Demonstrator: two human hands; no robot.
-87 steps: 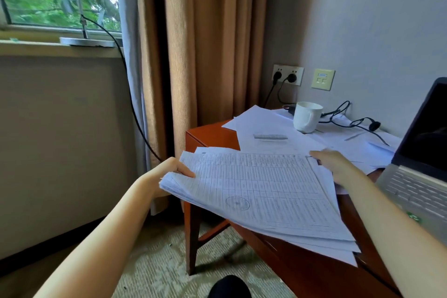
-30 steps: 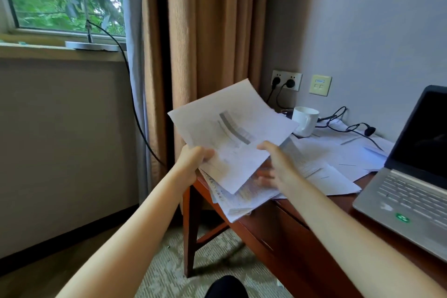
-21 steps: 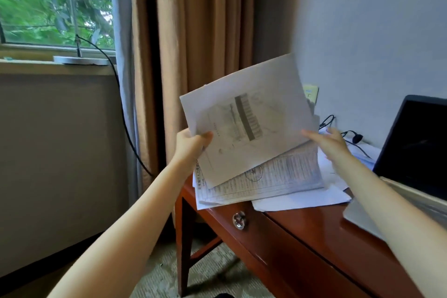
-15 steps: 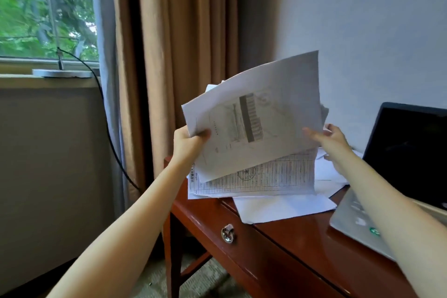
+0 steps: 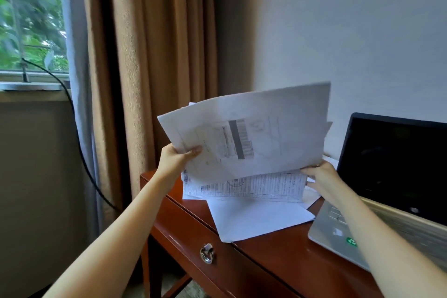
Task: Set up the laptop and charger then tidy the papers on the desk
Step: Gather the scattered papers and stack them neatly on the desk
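Observation:
I hold a stack of printed papers (image 5: 254,135) upright above the left end of the wooden desk (image 5: 278,256). My left hand (image 5: 176,159) grips the stack's left edge, thumb on the front sheet. My right hand (image 5: 321,176) holds its lower right corner. A table-printed sheet (image 5: 261,186) hangs below the front page. One blank white sheet (image 5: 256,218) lies flat on the desk under the stack. The open laptop (image 5: 396,176), screen dark, stands at the right. The charger is hidden behind the papers.
A drawer with a metal ring pull (image 5: 207,253) sits in the desk's front. Tan curtains (image 5: 157,55) hang left of the desk against the wall. A black cable (image 5: 79,147) runs down from the window sill (image 5: 31,86).
The stack has gone from lying flat on the desk to being held upright in both hands. My view has swung up and left, so the mug and wall sockets are now covered.

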